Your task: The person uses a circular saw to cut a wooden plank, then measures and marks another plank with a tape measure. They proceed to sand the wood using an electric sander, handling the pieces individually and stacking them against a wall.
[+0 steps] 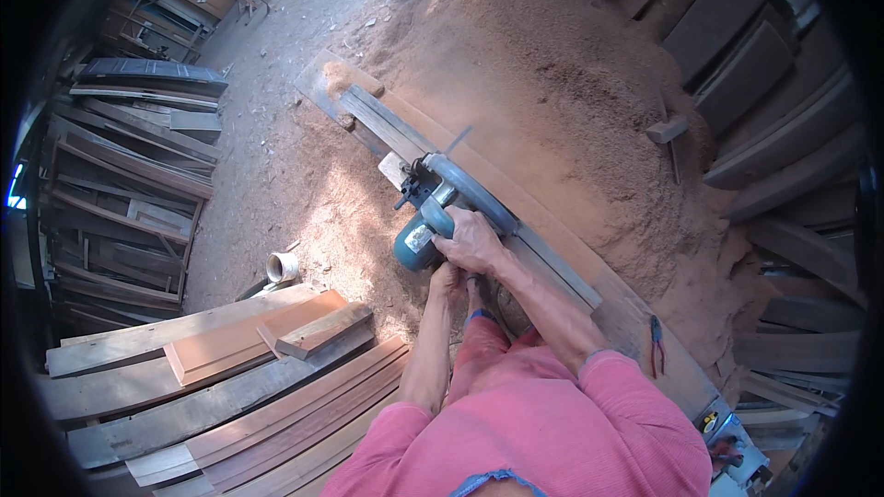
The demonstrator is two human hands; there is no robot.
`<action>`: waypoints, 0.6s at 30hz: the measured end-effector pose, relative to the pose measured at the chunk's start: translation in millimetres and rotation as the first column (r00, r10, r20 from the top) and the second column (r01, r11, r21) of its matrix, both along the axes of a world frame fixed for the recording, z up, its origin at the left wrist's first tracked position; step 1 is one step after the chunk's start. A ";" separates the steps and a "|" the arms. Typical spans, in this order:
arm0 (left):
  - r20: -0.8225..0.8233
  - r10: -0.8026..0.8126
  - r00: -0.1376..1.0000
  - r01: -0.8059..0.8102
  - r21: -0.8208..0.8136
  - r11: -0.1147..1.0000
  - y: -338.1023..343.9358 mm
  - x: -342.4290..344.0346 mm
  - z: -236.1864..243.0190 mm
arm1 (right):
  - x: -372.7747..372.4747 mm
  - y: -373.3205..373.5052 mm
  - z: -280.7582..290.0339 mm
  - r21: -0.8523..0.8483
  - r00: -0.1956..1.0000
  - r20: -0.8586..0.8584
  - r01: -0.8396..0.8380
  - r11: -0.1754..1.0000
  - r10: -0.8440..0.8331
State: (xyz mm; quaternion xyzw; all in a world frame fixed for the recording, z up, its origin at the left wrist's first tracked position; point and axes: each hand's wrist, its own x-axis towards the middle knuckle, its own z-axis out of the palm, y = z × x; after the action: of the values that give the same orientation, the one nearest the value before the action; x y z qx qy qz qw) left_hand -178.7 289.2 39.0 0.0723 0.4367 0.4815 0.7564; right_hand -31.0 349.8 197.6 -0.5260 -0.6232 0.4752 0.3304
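Pink-sleeved right hand (471,241) has its fingers wrapped around the blue circular saw (440,212), left hand (448,281) fingers hidden, plank (552,262) toward 4 o'clock.

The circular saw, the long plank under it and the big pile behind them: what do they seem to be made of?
The circular saw seems to have a blue painted or plastic body and a grey metal blade guard with a dull sheen. The long plank looks like raw, unfinished wood: matt brown, dusty. The pile appears to be sawdust, fine, loose and reddish-brown. The right hand grips the saw; the left hand is just below it.
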 end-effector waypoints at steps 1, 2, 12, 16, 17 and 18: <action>0.020 -0.003 1.000 0.003 -0.002 1.000 6.1 -2.4 -1.0 | -1.1 6.2 3.1 -0.008 1.000 -0.006 0.000 1.000 0.000; 0.021 -0.005 1.000 0.005 0.000 1.000 11.2 -4.5 -1.9 | -3.0 12.0 4.0 -0.016 1.000 -0.012 0.000 1.000 0.000; -0.097 0.068 0.993 -0.063 0.056 0.996 51.1 -14.2 13.3 | -23.8 52.8 -3.7 -0.010 1.000 -0.001 0.025 1.000 -0.025; -0.011 0.053 0.999 -0.052 0.051 0.997 65.0 -27.6 -2.6 | -32.4 63.2 -3.2 -0.023 1.000 -0.018 0.023 0.999 -0.023; -0.021 0.056 0.998 -0.055 0.047 0.997 67.8 -29.0 -3.4 | -33.8 66.4 -4.2 -0.025 1.000 -0.019 0.025 0.999 -0.025; -0.031 0.058 0.998 -0.056 0.042 0.998 70.2 -30.4 -4.2 | -35.6 69.8 -4.9 -0.020 0.999 -0.013 0.032 0.999 -0.032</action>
State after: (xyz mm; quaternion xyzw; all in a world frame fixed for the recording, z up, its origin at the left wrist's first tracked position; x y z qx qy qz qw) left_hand -209.1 359.3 34.8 0.0831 0.4408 0.5106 0.7336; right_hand -66.6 419.5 192.7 -0.5360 -0.6078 0.4793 0.3369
